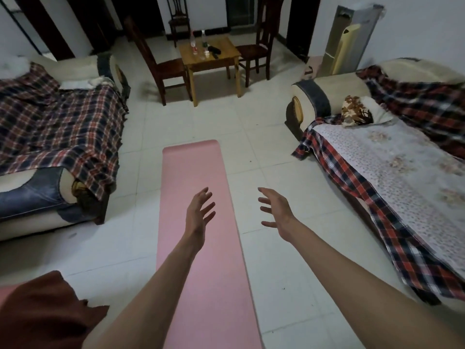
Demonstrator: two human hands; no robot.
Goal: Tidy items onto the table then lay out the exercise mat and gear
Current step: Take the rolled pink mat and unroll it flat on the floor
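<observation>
**Pink mat laid flat on tiled floor; both hands empty above it**

The long pink foam exercise mat (201, 222) lies fully unrolled and flat on the pale tiled floor (289, 260), running from 6 o'clock up toward 12 o'clock at the centre of the room. Its far end is rounded at the corners; the surface shows no folds or creases.

At 12 o'clock stands a small light wooden table (224, 60) carrying two clear plastic bottles (193, 45) and a dark object too small to identify. Dark wooden chairs (161, 64) flank and back the table. At 9 o'clock sits a cream sofa draped in a red-and-navy plaid blanket (57, 122). At 3 o'clock a second sofa carries a plaid cloth and a pale floral sheet (392, 159), with a brown patterned cushion (354, 110) near its arm. Floor between mat and table is open. A rust-brown cloth (45, 311) shows at 7 o'clock.

The left hand (198, 212) hovers over the mat's middle, fingers spread and straight, gripping nothing. The right hand (276, 210) hovers just beside the mat's right edge, over bare tile, fingers spread and slightly bent, also gripping nothing.
</observation>
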